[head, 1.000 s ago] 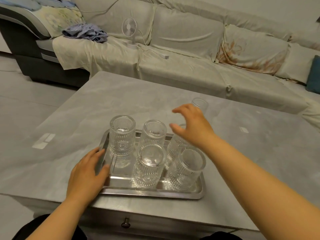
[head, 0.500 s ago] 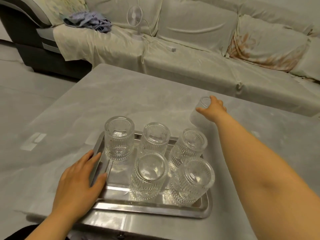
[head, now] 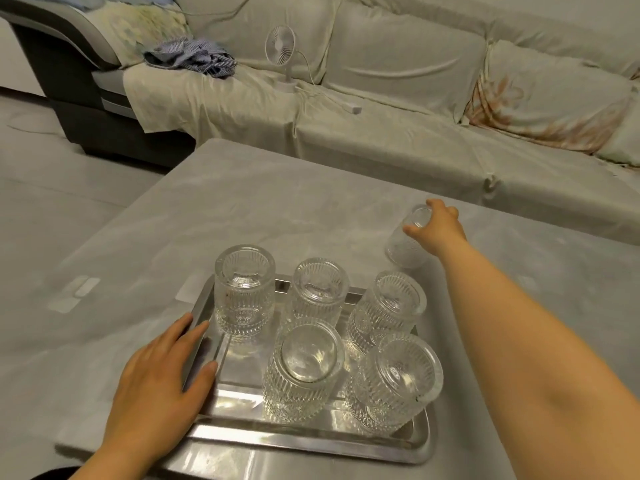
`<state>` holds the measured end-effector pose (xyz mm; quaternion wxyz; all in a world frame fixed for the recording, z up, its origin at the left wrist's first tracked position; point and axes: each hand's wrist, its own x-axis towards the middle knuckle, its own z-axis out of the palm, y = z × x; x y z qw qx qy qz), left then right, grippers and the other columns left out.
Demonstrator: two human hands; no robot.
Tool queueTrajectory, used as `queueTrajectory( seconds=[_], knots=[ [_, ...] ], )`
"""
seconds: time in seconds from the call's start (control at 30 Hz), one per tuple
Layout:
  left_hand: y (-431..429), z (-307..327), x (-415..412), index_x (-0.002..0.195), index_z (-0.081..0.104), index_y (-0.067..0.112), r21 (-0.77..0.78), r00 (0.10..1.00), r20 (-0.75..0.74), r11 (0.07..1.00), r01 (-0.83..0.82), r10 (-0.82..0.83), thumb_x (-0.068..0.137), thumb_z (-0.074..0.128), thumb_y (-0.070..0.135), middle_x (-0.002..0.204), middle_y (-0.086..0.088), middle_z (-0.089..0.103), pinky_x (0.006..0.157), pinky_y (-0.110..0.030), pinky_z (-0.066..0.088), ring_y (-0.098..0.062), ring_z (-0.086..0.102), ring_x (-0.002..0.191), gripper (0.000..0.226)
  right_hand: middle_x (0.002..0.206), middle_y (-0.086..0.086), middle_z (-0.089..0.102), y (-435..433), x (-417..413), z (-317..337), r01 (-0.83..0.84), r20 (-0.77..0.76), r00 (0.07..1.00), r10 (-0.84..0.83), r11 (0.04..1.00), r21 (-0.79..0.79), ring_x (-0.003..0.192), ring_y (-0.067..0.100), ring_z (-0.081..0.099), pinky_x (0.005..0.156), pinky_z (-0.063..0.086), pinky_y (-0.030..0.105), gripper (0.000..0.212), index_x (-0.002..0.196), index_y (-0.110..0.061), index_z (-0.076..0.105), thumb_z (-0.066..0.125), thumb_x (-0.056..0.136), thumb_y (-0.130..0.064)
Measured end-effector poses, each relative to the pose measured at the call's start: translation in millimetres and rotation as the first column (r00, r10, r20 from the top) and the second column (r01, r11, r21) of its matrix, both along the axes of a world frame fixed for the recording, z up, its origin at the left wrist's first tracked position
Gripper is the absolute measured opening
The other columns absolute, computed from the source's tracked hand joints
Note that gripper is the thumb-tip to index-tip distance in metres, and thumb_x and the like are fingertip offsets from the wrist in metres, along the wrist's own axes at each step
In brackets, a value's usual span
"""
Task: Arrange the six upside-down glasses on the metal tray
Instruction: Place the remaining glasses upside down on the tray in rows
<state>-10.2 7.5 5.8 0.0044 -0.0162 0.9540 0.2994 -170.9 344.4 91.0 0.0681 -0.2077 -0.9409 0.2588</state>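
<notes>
So the right hand (head: 437, 227) has gone from hovering over the tray (head: 311, 439) to wrapping round the sixth glass (head: 406, 245) out on the table (head: 242, 209), past the tray's far right corner. Left hand (head: 157, 375) stays flat on the tray's left edge, gripping nothing. Front left corner's free, probably its spot.

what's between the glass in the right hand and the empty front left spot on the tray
The back-row glasses: the right hand holds the sixth glass beyond the tray, with the back right glass and back middle glass across a straight path. Lifted over them, nothing visible blocks it.
</notes>
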Motion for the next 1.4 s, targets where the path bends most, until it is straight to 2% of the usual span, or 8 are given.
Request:
queueTrajectory(
  seconds=[0.13,0.37,0.5,0.67,0.8,0.9,1.1,1.4],
  knots=[
    [-1.6,-5.4,-1.3,0.128,0.042,0.021,0.039,1.0,-0.026,0.999,-0.016,0.017,0.083,0.055,0.026,0.144,-0.006,0.038,0.106,-0.047,0.028,-0.03,0.039,0.127,0.047,0.142,0.015,0.028,-14.6,22.9,17.9,-0.074,-0.18,0.982,0.066,0.997,-0.039,0.123,0.035,0.04,0.101,0.037,0.04,0.065,0.132,-0.015,0.032,0.065,0.077,-0.022],
    [-2.5,-4.0,6.4,0.122,0.048,0.014,0.212,0.985,-0.139,0.974,-0.075,0.106,0.087,0.046,0.013,0.126,-0.014,0.056,0.095,-0.048,0.039,-0.034,0.051,0.112,0.035,0.139,0.01,0.035,-59.9,82.5,71.9,-0.275,-0.446,0.869,0.213,0.958,-0.08,0.111,0.01,0.039,0.09,0.031,0.02,0.063,0.129,-0.017,0.037,0.068,0.075,-0.02],
    [-8.3,-1.7,11.0,0.127,0.044,0.016,0.263,0.987,-0.119,0.962,-0.074,0.108,0.09,0.039,0.015,0.128,-0.014,0.056,0.095,-0.045,0.039,-0.034,0.05,0.114,0.037,0.127,0.001,0.041,-89.4,124.5,95.3,-0.406,-0.465,0.831,0.306,0.904,-0.131,0.108,0.005,0.036,0.092,0.034,0.022,0.062,0.127,-0.024,0.039,0.07,0.073,-0.022],
    [-30.2,-3.1,19.0,0.127,0.043,0.015,0.316,0.996,-0.043,0.947,-0.054,0.072,0.091,0.036,0.014,0.13,-0.014,0.054,0.101,-0.042,0.033,-0.032,0.045,0.12,0.036,0.121,-0.007,0.041,-134.5,154.6,96.4,-0.602,-0.354,0.754,0.553,0.797,-0.038,0.105,0.003,0.039,0.073,0.034,-0.007,0.064,0.126,-0.025,0.04,0.071,0.071,-0.025],
    [-42.4,-1.3,22.8,0.125,0.046,0.014,0.47,0.998,0.047,0.881,-0.059,0.041,0.092,0.036,0.012,0.128,-0.013,0.055,0.105,-0.04,0.029,-0.028,0.044,0.122,0.035,0.133,0.003,0.04,-169.4,162.2,72.2,-0.691,-0.238,0.708,0.665,0.722,-0.04,0.106,0.011,0.045,0.08,0.032,0.005,0.065,0.128,-0.021,0.038,0.071,0.072,-0.024],
    [-44.3,-1.6,23.3,0.125,0.046,0.016,0.445,0.998,0.055,0.895,-0.037,0.014,0.091,0.039,0.012,0.131,-0.012,0.053,0.109,-0.044,0.029,-0.029,0.042,0.124,0.035,0.137,0.004,0.037,-189.3,165.2,59.2,-0.747,-0.185,0.661,0.727,0.661,-0.072,0.108,0.012,0.043,0.084,0.031,0.009,0.067,0.129,-0.022,0.036,0.071,0.072,-0.025],
    [-42.2,-2.6,24.4,0.123,0.048,0.018,0.362,1.0,-0.026,0.932,0.012,-0.003,0.089,0.041,0.01,0.131,-0.01,0.053,0.104,-0.038,0.028,-0.028,0.042,0.123,0.036,0.143,0.007,0.031,-212.7,166.2,34.2,-0.781,0.016,0.624,0.781,0.623,0.033,0.128,0.024,0.036,0.103,0.036,0.034,0.072,0.133,-0.02,0.03,0.068,0.073,-0.024],
    [-41.3,-6.4,22.2,0.122,0.05,0.019,0.323,0.998,-0.056,0.946,0.022,-0.004,0.091,0.039,0.01,0.136,-0.01,0.048,0.109,-0.038,0.022,-0.025,0.035,0.13,0.034,0.141,0.009,0.033,-220.3,164.8,7.3,-0.766,0.135,0.643,0.754,0.636,0.098,0.122,0.03,0.042,0.098,0.042,0.043,0.07,0.133,-0.018,0.03,0.067,0.074,-0.025]
  ],
)
